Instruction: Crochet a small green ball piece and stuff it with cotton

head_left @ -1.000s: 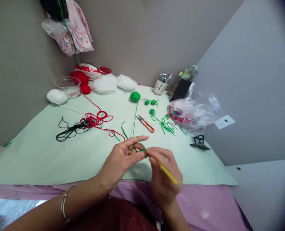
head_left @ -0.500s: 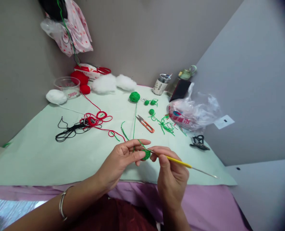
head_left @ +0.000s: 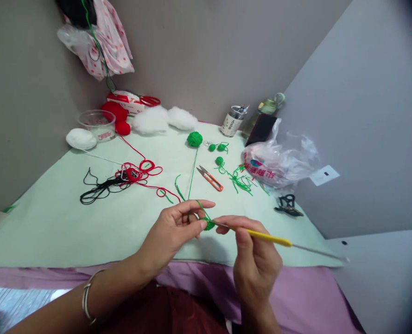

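My left hand (head_left: 173, 232) pinches a small green crocheted piece (head_left: 209, 225) between thumb and fingers, with the index finger stretched out and green yarn (head_left: 192, 174) running over it. That strand leads back across the table to a green yarn ball (head_left: 194, 138). My right hand (head_left: 252, 255) is closed round a yellow-handled crochet hook (head_left: 268, 238). The hook's tip sits in the green piece and its thin metal tail points right.
On the pale green mat (head_left: 70, 222) lie orange thread snips (head_left: 210, 178), tangled red yarn (head_left: 139, 172), black yarn (head_left: 99, 189), green scraps (head_left: 242, 182) and small green balls (head_left: 219, 161). A plastic bag (head_left: 278, 162), jar (head_left: 232, 122), white stuffing (head_left: 166, 119) and bowl (head_left: 97, 124) stand further back.
My right hand has turned the hook from pointing down toward me to lying nearly level, its tail swinging out to the right. The green piece now shows between my hands.
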A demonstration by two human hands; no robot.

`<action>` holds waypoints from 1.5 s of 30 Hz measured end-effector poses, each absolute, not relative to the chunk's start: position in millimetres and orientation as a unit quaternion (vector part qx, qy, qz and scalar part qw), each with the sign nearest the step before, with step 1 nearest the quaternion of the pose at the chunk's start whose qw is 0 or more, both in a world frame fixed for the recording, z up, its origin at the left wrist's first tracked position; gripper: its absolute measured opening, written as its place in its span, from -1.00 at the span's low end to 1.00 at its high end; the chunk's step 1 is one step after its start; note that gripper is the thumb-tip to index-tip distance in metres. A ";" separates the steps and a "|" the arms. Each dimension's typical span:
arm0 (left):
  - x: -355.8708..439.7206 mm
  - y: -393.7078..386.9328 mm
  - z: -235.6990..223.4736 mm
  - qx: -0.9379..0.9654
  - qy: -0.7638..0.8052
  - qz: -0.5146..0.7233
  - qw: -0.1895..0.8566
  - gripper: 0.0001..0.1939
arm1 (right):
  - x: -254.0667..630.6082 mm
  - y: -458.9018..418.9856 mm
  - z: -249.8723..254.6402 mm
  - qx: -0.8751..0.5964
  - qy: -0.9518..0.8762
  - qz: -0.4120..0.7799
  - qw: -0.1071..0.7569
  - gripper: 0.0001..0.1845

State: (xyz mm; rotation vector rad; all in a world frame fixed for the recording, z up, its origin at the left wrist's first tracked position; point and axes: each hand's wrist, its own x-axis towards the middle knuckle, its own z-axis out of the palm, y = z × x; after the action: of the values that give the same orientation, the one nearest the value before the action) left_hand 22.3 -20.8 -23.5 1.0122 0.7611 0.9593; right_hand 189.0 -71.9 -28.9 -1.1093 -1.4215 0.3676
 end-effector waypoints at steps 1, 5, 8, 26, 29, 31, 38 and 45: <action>23.0 -21.1 -24.0 0.476 0.354 0.440 0.675 -0.70 | 187.9 -72.8 -28.4 -0.473 -0.642 0.122 0.591 -0.75; 29.4 -25.0 -24.1 0.549 0.376 0.504 0.551 -0.67 | 182.2 -70.8 -33.9 -0.433 -0.715 -0.021 0.549 -0.74; 34.4 -29.2 -22.9 0.554 0.370 0.531 0.523 -0.67 | 179.9 -66.7 -46.6 -0.431 -0.727 -0.110 0.523 -0.73; 26.7 -20.6 -16.1 0.355 0.298 0.417 0.782 -0.61 | 182.0 -61.2 -44.5 -0.443 -0.512 0.295 0.675 -0.81; 26.7 -21.0 -16.5 0.366 0.308 0.414 0.775 -0.63 | 182.8 -59.8 -45.8 -0.435 -0.488 0.318 0.687 -0.80; 25.9 -20.3 -15.8 0.365 0.314 0.408 0.776 -0.64 | 183.4 -59.3 -44.3 -0.414 -0.472 0.339 0.700 -0.76; 23.9 -20.5 -21.3 0.389 0.342 0.425 0.742 -0.63 | 185.6 -65.1 -36.2 -0.455 -0.536 0.249 0.666 -0.75; 28.2 -21.4 -28.8 0.418 0.371 0.455 0.694 -0.56 | 183.6 -72.6 -45.4 -0.428 -0.722 -0.062 0.540 -0.71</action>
State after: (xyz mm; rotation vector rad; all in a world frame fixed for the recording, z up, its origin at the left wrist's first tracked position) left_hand 28.2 -21.4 -28.8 0.9323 0.8278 1.0151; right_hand 183.6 -72.6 -45.4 -1.0177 -1.7170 -0.1478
